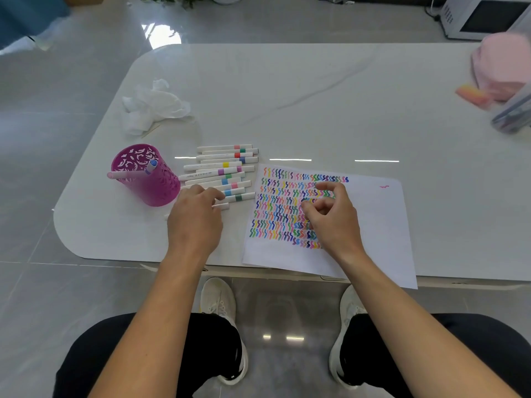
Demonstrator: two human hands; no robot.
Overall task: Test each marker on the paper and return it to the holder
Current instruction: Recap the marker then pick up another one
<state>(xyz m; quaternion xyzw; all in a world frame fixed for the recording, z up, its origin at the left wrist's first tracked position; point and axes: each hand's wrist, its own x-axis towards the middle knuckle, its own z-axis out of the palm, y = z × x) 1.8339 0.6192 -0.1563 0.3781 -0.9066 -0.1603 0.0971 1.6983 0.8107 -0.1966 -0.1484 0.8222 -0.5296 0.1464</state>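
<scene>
A magenta cut-out holder (145, 175) stands at the table's left with two markers (130, 173) leaning in it, a pink end and a blue end showing. Several white markers (222, 170) with coloured bands lie side by side between the holder and the paper (370, 219). The sheet is covered in rows of coloured squiggles, with one pink squiggle at its upper right. My left hand (195, 214) lies over the nearest markers, fingers reaching onto them. My right hand (330, 214) hovers over the squiggles with fingers loosely curled and nothing seen in it.
A crumpled white tissue (152, 106) lies behind the holder. At the far right are a pink cloth thing (502, 64), an orange-pink eraser-like block (472, 94) and a clear case (514, 113). The paper overhangs the white table (287, 90) at its front edge.
</scene>
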